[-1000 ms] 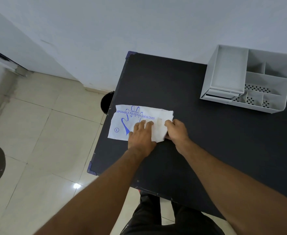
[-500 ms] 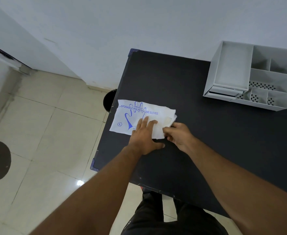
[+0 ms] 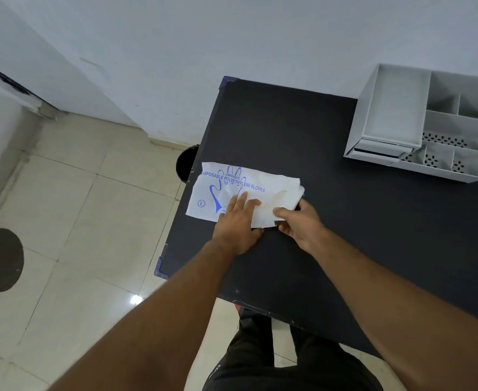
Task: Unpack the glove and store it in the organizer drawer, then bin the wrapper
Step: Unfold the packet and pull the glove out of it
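a second ago our right hand (image 3: 298, 224) lay on top of the glove wrapper (image 3: 240, 190); now it has slipped to the packet's right end, thumb and fingertips closed on that edge, which lifts a little off the black table (image 3: 345, 221). our left hand (image 3: 236, 224) has stayed flat, fingers spread, pinning the middle. we judge the opening has begun; whether the glove is showing yet we cannot tell. the packet sits at the table's left edge, one corner just over it, with a dark bin (image 3: 187, 165) on the floor directly beyond. the white organizer (image 3: 395, 117) stands well apart at the far right, its drawer (image 3: 381, 149) shut, and bare tabletop lies between for carrying the glove across.
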### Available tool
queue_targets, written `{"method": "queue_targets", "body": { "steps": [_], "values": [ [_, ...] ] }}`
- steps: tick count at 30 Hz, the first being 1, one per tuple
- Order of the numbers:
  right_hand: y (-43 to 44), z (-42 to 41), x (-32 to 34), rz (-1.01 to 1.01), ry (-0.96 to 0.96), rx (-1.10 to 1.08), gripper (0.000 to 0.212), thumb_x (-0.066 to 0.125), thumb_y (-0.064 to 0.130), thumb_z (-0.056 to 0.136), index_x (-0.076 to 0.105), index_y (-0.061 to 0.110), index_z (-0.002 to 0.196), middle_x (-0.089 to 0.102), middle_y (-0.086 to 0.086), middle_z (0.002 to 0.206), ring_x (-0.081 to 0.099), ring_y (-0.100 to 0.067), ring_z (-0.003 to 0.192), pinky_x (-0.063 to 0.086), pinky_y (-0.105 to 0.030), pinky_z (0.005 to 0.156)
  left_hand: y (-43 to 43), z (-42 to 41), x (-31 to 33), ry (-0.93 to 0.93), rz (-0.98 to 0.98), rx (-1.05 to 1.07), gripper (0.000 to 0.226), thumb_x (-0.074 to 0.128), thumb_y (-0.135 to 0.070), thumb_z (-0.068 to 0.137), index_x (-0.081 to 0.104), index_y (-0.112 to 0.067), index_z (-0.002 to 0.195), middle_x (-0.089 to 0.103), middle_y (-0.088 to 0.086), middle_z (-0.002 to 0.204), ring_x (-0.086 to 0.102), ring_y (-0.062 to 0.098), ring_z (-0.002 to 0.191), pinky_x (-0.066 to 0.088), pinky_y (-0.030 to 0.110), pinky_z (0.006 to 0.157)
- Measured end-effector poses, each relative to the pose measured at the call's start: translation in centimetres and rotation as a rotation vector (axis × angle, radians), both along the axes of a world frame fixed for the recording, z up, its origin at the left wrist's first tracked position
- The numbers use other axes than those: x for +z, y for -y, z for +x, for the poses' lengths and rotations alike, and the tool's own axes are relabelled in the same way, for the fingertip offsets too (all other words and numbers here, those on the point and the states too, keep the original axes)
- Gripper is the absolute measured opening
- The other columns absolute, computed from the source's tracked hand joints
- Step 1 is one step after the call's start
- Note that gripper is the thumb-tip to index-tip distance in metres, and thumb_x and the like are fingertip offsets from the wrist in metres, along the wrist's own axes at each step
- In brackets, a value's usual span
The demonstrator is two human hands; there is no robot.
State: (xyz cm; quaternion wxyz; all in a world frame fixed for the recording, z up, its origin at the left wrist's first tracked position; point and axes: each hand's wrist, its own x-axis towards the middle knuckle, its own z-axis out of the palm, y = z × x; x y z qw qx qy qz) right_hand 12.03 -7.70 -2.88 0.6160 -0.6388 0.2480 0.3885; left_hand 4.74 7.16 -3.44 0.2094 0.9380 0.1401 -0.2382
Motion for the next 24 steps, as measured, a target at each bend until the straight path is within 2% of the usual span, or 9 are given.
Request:
{"method": "queue_targets", "body": {
  "steps": [4, 7, 9, 11, 16, 19, 21, 24],
  "values": [
    [0.2, -0.1, -0.4, -0.158, 0.044, 0.021, 0.026, 0.061, 0.007, 0.084, 0.065, 0.015, 0.109, 0.069, -0.003, 0.104, 0.064, -0.017, 0.082, 0.054, -0.03, 0.065, -0.3, -0.2, 0.1, -0.023, 0.005, 0.013, 0.065, 0.062, -0.036, 0.091, 0.03, -0.029, 0.147, 0.011, 0.002, 0.166, 0.005, 0.026, 0.153, 0.031, 0.055, 0.115],
    [0.1, 0.1, -0.4, -0.144, -0.048, -0.017, 0.01, 0.061, 0.015, 0.087, 0.061, 0.022, 0.094, 0.066, 0.001, 0.098, 0.063, -0.015, 0.089, 0.055, -0.033, 0.074, -0.3, -0.1, 0.2, -0.04, 0.011, 0.009, 0.067, 0.063, -0.038, 0.089, 0.031, -0.027, 0.147, 0.011, 0.002, 0.165, 0.005, 0.026, 0.153, 0.03, 0.054, 0.115],
    [0.1, 0.2, -0.3, -0.137, -0.067, -0.027, 0.007, 0.067, 0.026, 0.088, 0.06, 0.023, 0.089, 0.068, 0.001, 0.096, 0.065, -0.016, 0.088, 0.055, -0.033, 0.072, -0.1, 0.0, 0.3, -0.04, 0.008, 0.002, 0.069, 0.064, -0.041, 0.087, 0.032, -0.026, 0.146, 0.012, 0.003, 0.165, 0.007, 0.026, 0.152, 0.03, 0.054, 0.115],
    [0.1, 0.1, -0.5, -0.159, -0.053, -0.033, 0.013, 0.069, 0.03, 0.089, 0.061, 0.02, 0.094, 0.07, -0.002, 0.099, 0.067, -0.017, 0.088, 0.056, -0.033, 0.067, 0.0, 0.2, 0.5, -0.041, -0.004, -0.011, 0.07, 0.064, -0.042, 0.087, 0.032, -0.026, 0.147, 0.014, 0.003, 0.164, 0.009, 0.025, 0.152, 0.031, 0.054, 0.115],
    [0.4, 0.3, -0.6, -0.201, 0.036, 0.023, 0.028, 0.066, 0.014, 0.091, 0.062, 0.018, 0.118, 0.069, -0.002, 0.108, 0.068, -0.021, 0.097, 0.057, -0.035, 0.072, 0.0, 0.7, 0.7, -0.077, 0.047, -0.053, 0.072, 0.064, -0.045, 0.087, 0.03, -0.029, 0.149, 0.015, 0.003, 0.165, 0.012, 0.024, 0.151, 0.034, 0.054, 0.113],
    [0.7, 0.8, -0.4, -0.222, 0.074, -0.02, 0.026, 0.062, 0.01, 0.087, 0.066, 0.014, 0.112, 0.07, -0.003, 0.097, 0.068, -0.022, 0.088, 0.059, -0.036, 0.071, 0.3, 1.0, 0.9, -0.073, 0.132, -0.083, 0.073, 0.064, -0.048, 0.087, 0.03, -0.029, 0.148, 0.017, 0.004, 0.164, 0.019, 0.027, 0.148, 0.032, 0.057, 0.112],
    [0.7, 1.1, -0.4, -0.196, 0.024, -0.09, 0.021, 0.061, 0.013, 0.087, 0.066, 0.015, 0.107, 0.07, -0.003, 0.094, 0.068, -0.023, 0.086, 0.06, -0.039, 0.074, 0.6, 1.2, 1.0, -0.062, 0.182, -0.1, 0.079, 0.068, -0.047, 0.084, 0.026, -0.028, 0.148, 0.015, 0.006, 0.163, 0.023, 0.03, 0.146, 0.033, 0.059, 0.11],
    [0.9, 1.5, -0.4, -0.114, -0.054, -0.119, 0.015, 0.064, 0.019, 0.089, 0.063, 0.023, 0.103, 0.07, -0.001, 0.098, 0.068, -0.022, 0.089, 0.06, -0.044, 0.076, 0.8, 2.0, 1.0, -0.056, 0.212, -0.082, 0.101, 0.075, -0.047, 0.079, 0.009, -0.028, 0.153, 0.009, 0.008, 0.164, 0.036, 0.033, 0.138, 0.045, 0.057, 0.099]
  ]
}}
